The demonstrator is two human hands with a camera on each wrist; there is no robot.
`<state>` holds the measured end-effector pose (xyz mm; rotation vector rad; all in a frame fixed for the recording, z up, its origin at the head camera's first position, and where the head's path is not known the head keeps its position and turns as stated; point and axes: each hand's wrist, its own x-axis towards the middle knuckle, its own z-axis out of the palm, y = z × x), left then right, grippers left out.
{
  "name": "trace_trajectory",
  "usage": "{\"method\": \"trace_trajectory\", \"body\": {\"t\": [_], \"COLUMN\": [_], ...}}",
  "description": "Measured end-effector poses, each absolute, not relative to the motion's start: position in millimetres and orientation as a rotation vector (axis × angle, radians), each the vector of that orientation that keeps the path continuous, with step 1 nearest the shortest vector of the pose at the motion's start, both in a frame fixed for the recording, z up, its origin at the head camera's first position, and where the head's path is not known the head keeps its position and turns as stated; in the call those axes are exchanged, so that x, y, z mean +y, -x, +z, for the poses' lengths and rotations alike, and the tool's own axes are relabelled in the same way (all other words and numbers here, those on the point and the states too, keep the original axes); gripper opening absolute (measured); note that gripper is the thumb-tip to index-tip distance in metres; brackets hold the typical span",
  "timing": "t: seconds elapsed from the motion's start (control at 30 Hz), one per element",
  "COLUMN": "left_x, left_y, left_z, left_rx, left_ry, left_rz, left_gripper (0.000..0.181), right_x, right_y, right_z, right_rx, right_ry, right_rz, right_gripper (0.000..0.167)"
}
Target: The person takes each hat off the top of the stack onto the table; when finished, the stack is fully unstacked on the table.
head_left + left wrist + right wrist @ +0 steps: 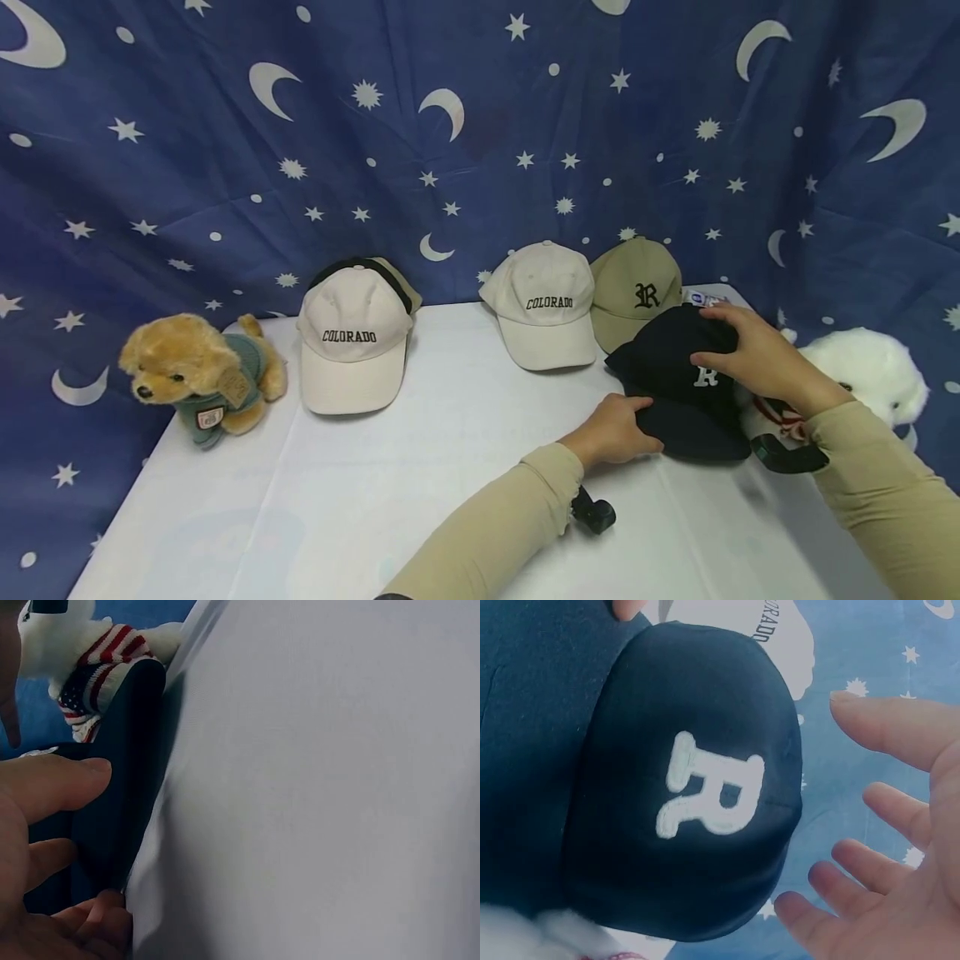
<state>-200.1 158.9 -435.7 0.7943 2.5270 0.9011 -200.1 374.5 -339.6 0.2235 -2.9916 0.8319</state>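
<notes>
A black baseball cap (678, 367) with a white letter R stands on the right part of the table, its brim toward me. At the brim's left side my left hand (611, 429) grips the edge; in the left wrist view its thumb and fingers lie against the dark brim (139, 742). My right hand (757, 354) is by the crown's upper right side. In the right wrist view the right hand (900, 832) has its fingers spread, apart from the crown (697, 787).
A cream COLORADO cap (546, 308) and a tan R cap (636, 292) stand behind the black one. At left are stacked caps (354, 337) and a brown plush dog (202, 367). A white plush toy (870, 371) sits at right, before a starry blue curtain (480, 167).
</notes>
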Motion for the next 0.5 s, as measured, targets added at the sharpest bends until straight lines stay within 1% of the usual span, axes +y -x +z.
{"method": "trace_trajectory", "body": {"t": [0.2, 0.5], "left_x": [163.5, 163.9], "left_y": [197.6, 196.0], "left_z": [-433.1, -432.1], "left_rx": [2.564, 2.58], "left_ry": [-0.813, -0.798], "left_rz": [0.832, 0.792], "left_gripper": [0.067, 0.061], "right_x": [372.5, 368.5], "right_y": [197.9, 195.4], "right_z": [-338.3, -340.8], "right_rx": [-2.999, -2.923], "right_ry": [-0.208, -0.24], "right_rz": [0.846, 0.861], "right_gripper": [0.079, 0.074]}}
